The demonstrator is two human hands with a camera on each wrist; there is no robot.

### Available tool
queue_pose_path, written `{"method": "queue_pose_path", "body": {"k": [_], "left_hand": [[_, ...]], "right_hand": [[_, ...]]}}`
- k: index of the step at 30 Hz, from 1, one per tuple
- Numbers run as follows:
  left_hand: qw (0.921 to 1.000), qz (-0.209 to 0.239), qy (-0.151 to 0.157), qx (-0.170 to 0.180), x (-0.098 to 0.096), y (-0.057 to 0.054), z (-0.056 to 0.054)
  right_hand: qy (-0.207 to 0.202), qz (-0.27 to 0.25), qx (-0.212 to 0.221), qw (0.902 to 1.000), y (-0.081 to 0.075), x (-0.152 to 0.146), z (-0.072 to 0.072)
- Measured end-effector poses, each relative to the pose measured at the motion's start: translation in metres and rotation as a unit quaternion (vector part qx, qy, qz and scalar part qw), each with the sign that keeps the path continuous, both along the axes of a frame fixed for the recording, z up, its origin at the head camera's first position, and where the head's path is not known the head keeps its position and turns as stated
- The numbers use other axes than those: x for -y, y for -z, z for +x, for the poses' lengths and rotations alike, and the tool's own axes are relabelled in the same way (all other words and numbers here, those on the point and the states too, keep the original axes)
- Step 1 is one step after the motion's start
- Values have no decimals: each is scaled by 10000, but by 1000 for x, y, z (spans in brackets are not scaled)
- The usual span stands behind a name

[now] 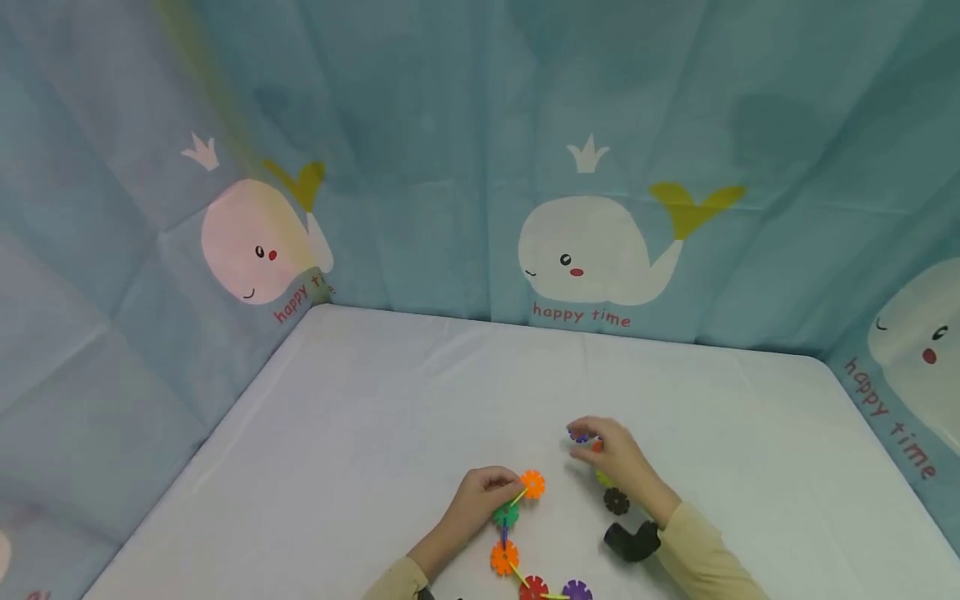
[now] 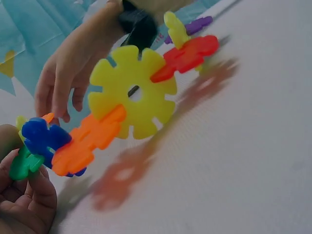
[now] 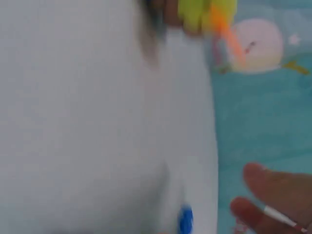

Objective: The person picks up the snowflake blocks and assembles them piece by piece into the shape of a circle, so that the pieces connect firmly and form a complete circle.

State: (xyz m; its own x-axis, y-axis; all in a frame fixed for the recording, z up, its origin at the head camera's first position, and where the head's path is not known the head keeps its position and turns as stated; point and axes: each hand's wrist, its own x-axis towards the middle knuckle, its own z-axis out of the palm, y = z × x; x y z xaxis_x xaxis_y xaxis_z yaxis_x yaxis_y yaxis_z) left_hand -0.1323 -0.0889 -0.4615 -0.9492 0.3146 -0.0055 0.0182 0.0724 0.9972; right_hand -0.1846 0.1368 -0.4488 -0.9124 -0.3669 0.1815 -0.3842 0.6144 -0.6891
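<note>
My left hand (image 1: 483, 496) pinches a chain of notched snowflake discs near its far end, at the green disc (image 2: 25, 163). Beyond it in the left wrist view come a blue disc (image 2: 45, 139), an orange disc (image 2: 87, 141), a large yellow disc (image 2: 117, 92) and a red disc (image 2: 192, 56). Another orange disc (image 1: 533, 484) forms the far tip of the chain. My right hand (image 1: 617, 454) reaches over a row of loose discs, fingers loosely bent and apart with nothing seen between them. Under it lie purple (image 1: 578, 437) and black discs (image 1: 617, 501).
A white cloth covers the table (image 1: 360, 417). Blue curtains (image 1: 420, 167) with printed whales stand along its back and sides. A black device (image 1: 632, 542) sits by the right sleeve. The chain's near end, with a purple disc (image 1: 577, 591), reaches the bottom of the head view.
</note>
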Motion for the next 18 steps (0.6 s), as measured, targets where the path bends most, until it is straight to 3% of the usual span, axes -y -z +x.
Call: {"method": "queue_pose_path", "body": {"k": [2,4,9,10,14,18], "left_hand": [[9998,0,-88,168,-1,-1,-2],[9995,-18,-160,264,-1,3,-3],[9991,48,-130,411,1,4,-2],[9990,57,-96,425,1,-1,-1],[9990,81,-90,430,0,0,-2],[9985,67,-191,513,-1,-1,0]], "right_hand": [[414,665,134,9968,-10,-8,-17],[495,1117,417,9916,-12,-12,-31],[593,1398,763,9855,3,-9,-44],[624,1379,763,9855,4,-8,-44],[569,910,754,9914,-1,-6,-40],[63,-32,214,9997,-6,-1,-19]]}}
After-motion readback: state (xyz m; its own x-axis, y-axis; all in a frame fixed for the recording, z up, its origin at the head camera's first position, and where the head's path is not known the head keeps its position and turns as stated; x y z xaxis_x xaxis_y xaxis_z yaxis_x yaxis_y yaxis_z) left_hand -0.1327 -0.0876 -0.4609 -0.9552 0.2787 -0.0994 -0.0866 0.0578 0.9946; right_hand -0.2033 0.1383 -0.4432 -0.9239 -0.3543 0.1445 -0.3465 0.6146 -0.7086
